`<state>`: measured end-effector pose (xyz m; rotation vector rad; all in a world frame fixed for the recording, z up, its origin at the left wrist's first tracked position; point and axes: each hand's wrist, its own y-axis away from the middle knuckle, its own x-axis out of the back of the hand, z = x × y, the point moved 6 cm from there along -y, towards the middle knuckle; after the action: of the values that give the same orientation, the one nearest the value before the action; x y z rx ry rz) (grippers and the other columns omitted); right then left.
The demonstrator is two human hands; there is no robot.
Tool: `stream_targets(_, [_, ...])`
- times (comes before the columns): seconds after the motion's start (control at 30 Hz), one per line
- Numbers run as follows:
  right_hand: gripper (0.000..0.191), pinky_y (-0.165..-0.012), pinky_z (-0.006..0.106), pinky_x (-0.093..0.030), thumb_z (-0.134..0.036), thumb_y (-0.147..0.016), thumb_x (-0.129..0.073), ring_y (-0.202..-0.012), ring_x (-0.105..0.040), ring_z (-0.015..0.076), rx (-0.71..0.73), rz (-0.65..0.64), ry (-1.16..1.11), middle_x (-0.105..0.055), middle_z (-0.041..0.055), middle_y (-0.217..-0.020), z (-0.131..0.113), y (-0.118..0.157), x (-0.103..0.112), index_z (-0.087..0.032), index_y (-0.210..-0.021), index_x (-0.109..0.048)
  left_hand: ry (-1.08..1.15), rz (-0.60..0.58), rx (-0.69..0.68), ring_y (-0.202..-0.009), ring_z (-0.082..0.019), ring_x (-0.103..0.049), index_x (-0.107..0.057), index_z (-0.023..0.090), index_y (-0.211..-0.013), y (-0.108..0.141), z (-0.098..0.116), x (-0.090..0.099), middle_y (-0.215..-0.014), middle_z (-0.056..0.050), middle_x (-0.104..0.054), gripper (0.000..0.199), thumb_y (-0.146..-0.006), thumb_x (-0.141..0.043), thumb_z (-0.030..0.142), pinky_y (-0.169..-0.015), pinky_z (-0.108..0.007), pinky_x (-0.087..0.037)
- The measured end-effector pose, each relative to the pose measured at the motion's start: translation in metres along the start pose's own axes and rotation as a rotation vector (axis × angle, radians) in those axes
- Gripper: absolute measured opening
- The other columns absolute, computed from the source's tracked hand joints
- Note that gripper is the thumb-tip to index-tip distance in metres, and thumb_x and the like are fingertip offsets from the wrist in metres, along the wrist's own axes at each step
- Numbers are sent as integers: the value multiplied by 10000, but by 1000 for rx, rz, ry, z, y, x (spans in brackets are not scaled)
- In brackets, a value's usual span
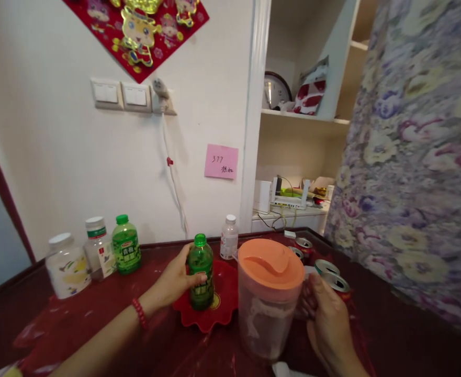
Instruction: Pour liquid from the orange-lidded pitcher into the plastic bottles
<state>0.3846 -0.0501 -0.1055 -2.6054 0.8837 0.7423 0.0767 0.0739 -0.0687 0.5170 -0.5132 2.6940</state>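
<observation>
My left hand (174, 283) is wrapped around a small green bottle (201, 275) with a green cap, standing upright on a red scalloped plate (224, 309). A red bead bracelet sits on that wrist. My right hand (326, 317) grips the handle of a clear plastic pitcher (267, 309) with an orange lid, which stands on the table just right of the plate. The handle itself is hidden behind my fingers.
Along the wall stand a white-lidded jar (66, 266), a clear bottle (99, 254), a second green bottle (125, 245) and a small white-capped bottle (229, 238). Several drink cans (326, 272) sit behind the pitcher. A floral curtain (418, 157) hangs at right; shelves lie beyond.
</observation>
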Motion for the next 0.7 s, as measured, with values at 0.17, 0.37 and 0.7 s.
stream_targets(0.17, [577,-445,203,-266,-673,-739,-763,-486,-303,63,51,-52,61,-360,-94,-543,5,-3,7,-203,-612,-453,-45,32,13,-1241,-321,-608,-436,222,-1350,0,8,1,-1329,-122,-643,761,-715,-803,424,-1094,-504,-456])
stream_targets(0.37, [424,-702,290,-448,-592,-807,-735,-777,-559,166,241,15,201,-616,-6,-847,-14,-4,18,-194,-930,-654,-21,25,28,-1295,-330,-571,-416,213,-1384,4,11,-4,-1393,-141,-600,806,-722,-791,480,-1102,-489,-449])
stream_targets(0.7, [27,-621,282,-477,-247,-916,-608,-701,-628,163,977,-571,592,-649,-15,-776,-85,106,-64,-271,-922,-617,6,12,12,-1321,-319,-551,-335,199,-1449,6,0,-9,-1426,-158,-565,853,-759,-773,445,-1130,-503,-429])
